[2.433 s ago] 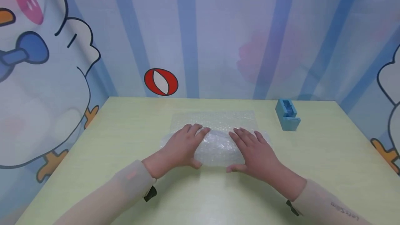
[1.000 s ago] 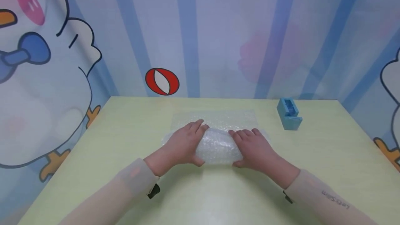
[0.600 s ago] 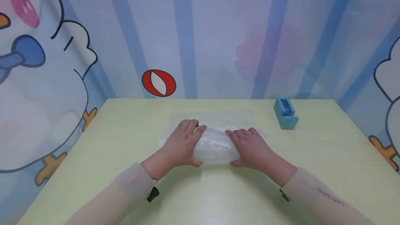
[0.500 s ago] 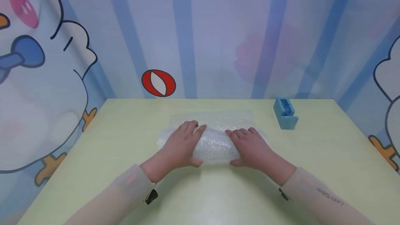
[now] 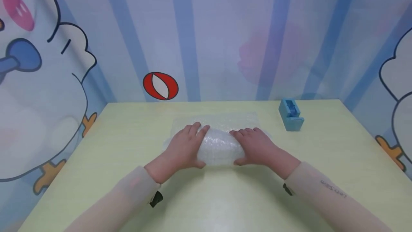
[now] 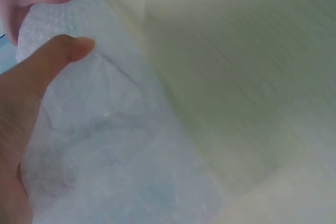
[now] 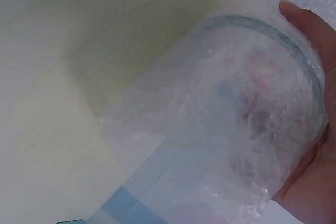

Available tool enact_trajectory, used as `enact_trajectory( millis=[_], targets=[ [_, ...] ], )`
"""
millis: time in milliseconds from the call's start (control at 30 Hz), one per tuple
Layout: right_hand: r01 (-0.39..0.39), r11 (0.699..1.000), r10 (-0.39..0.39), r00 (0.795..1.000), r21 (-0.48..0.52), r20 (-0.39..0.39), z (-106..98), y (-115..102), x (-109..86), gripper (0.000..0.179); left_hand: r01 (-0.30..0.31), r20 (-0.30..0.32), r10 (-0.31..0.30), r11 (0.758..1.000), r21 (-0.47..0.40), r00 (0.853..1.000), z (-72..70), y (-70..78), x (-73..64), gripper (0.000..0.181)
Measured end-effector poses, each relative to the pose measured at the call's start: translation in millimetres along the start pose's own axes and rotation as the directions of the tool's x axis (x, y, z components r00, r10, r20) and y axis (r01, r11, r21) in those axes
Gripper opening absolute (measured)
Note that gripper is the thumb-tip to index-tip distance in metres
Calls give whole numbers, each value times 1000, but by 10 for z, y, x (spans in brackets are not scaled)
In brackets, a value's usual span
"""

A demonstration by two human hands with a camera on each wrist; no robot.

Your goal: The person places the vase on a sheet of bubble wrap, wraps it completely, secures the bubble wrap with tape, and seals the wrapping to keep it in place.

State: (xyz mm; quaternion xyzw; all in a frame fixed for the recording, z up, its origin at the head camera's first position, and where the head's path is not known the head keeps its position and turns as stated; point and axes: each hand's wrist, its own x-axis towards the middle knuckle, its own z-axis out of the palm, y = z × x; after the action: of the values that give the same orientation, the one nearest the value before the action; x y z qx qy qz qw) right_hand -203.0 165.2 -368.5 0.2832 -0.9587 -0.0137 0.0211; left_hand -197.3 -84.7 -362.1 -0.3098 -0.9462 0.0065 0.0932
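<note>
In the head view a bundle rolled in clear bubble wrap [image 5: 220,148] lies across the middle of the table, with a flat flap of the wrap [image 5: 222,118] spread out behind it. My left hand [image 5: 185,146] grips the bundle's left part, thumb on the near side and fingers over the top. Likewise my right hand [image 5: 257,147] holds the right part, its fingertips bent over the far side. Through the wrap's end in the right wrist view shows a round, greenish glass-like rim [image 7: 294,48]. The left wrist view has my left thumb [image 6: 58,56] pressing the wrapped surface.
A light blue tape dispenser [image 5: 293,124] stands toward the back right of the pale yellow table [image 5: 212,199]. Behind the table hangs a striped blue backdrop [image 5: 219,38] with printed cartoon figures.
My right hand's fingers, spread straighter over the wrap at first, have bent around the bundle, and its thumb has drawn in. The left hand stays nearly in place. The head view shifts slightly.
</note>
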Motion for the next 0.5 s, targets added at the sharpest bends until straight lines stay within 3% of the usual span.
enact_trajectory(
  millis=[367,500],
  targets=[
    [-23,996,16,997,86,80,-51,-53,5,86,-2,3,2,992,-127,1000,-35,-75,-48,99],
    [-43,989,26,993,143,116,-63,-78,-1,86,18,37,-11,982,-190,999,-57,-108,-60,99]
  ],
)
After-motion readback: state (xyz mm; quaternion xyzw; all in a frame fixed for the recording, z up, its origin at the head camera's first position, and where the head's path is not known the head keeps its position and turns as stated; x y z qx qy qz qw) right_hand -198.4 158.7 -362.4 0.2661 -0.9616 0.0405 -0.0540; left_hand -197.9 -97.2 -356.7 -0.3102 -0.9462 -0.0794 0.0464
